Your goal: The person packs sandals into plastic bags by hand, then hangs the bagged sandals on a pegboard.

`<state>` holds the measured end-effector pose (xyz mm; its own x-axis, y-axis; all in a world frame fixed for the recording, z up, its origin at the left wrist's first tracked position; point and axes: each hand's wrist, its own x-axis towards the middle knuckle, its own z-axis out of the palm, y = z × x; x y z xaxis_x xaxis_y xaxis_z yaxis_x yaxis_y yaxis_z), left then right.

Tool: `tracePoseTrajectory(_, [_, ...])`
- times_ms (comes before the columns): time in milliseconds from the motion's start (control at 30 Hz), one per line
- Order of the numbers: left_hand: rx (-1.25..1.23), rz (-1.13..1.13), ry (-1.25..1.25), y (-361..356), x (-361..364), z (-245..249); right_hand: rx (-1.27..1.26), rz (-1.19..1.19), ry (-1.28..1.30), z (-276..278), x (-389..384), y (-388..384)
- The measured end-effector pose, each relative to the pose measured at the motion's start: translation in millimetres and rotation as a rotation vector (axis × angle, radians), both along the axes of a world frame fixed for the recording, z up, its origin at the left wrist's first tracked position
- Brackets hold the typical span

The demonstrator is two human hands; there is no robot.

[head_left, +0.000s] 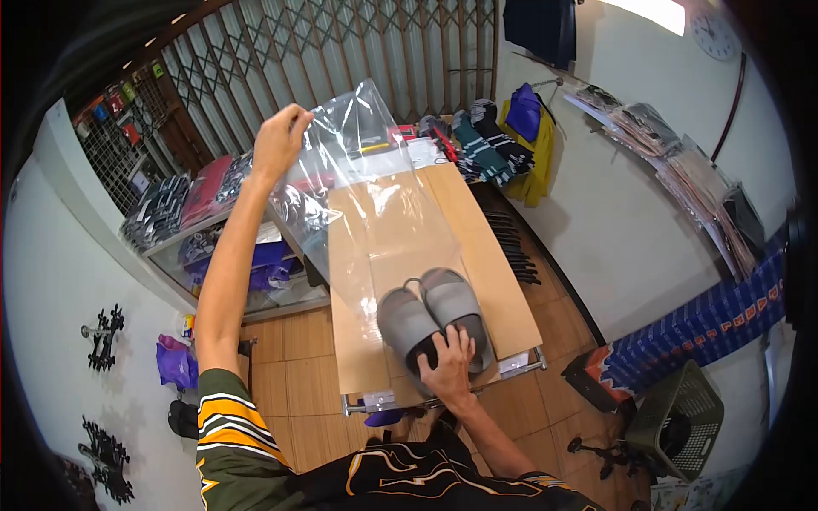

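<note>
My left hand (283, 140) is raised at the upper left, with thumb and fingers pinched on the top edge of a clear plastic bag (375, 200). The bag hangs spread out over the cardboard (354, 341) on the table, its lower part reaching down towards the footwear. At the near end of the cardboard lies a pair of grey slide sandals (409, 319), side by side, with a small loop between their toes. My right hand (449, 368) grips the pair at the foot openings, fingers bent over the inner edges. Its fingertips are partly hidden inside.
Folded socks (484, 140) lie at the table's far end. A glass display case (230, 255) with packed goods stands to the left. A folding metal gate (341, 51) closes the back. On the right are stacked blue boxes (682, 332) and a green plastic basket (682, 417).
</note>
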<state>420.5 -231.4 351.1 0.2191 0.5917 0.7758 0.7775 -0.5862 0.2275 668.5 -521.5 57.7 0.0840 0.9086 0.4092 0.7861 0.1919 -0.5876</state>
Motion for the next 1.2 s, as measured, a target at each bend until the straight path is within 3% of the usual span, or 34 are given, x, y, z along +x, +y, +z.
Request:
tracePoseTrajectory(100, [0.003,0.066,-0.008,-43,-25,22,-0.014,-0.039,0.001,-8,-10,7])
tracePoseTrajectory(233, [0.088,-0.008,-0.041,-105,-70,21,-0.109,-0.109,-0.018,-14,-24,12])
tracePoseTrajectory(433, [0.173,-0.104,0.069,-206,-162,5,-0.074,-0.446,-0.027,20,-89,-18])
tracePoseTrajectory(533, [0.201,-0.169,0.142,-247,-207,-8,0.011,-0.294,0.172,39,-144,-32])
tracePoseTrajectory(600, [0.168,-0.166,0.188,-268,-235,-16,0.013,0.03,0.582,63,-192,-36])
tracePoseTrajectory(833, [-0.025,-0.148,0.283,-313,-313,-51,-0.001,0.552,1.038,113,-304,-22])
tracePoseTrajectory(1033, [-0.159,-0.076,0.237,-315,-365,-90,0.053,0.543,1.043,115,-354,3])
tracePoseTrajectory(1133, [-0.309,-0.069,0.238,-303,-396,-103,0.031,0.453,1.128,111,-368,21])
tracePoseTrajectory(1200, [-0.559,-0.046,0.233,-293,-415,-109,0.023,0.374,1.087,110,-372,34])
